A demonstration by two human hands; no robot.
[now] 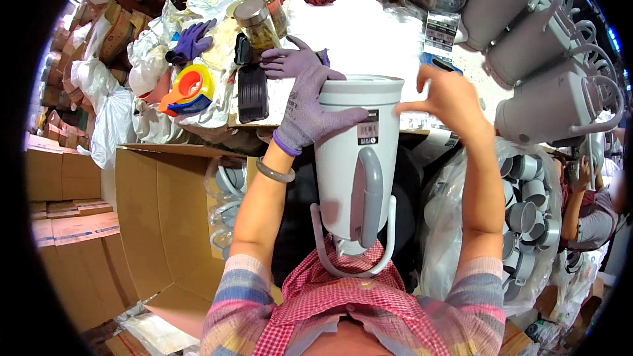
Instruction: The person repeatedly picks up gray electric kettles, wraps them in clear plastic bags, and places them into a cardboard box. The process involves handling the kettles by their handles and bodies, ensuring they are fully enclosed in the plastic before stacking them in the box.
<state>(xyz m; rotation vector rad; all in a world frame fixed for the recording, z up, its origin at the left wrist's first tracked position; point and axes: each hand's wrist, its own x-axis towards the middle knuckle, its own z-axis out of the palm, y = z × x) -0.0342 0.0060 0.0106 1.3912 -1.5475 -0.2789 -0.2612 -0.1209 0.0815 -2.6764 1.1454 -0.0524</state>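
A large light-grey jug, like an insulated airpot, lies across my lap with its wide end away from me. It has a darker grey side handle, a swing handle at the near end, and a black-and-white barcode label near the wide end. My left hand, in a thin purple glove, grips the jug's upper left side, its thumb reaching toward the label. My bare right hand is beside the wide end's right side, thumb and fingers apart; whether the thumb touches the jug I cannot tell.
Several grey jugs stand at far right, above a clear bag of grey cup-like parts. An open cardboard box is at my left. The table holds a tape dispenser, a glass jar and a purple glove. A co-worker's arm shows at right.
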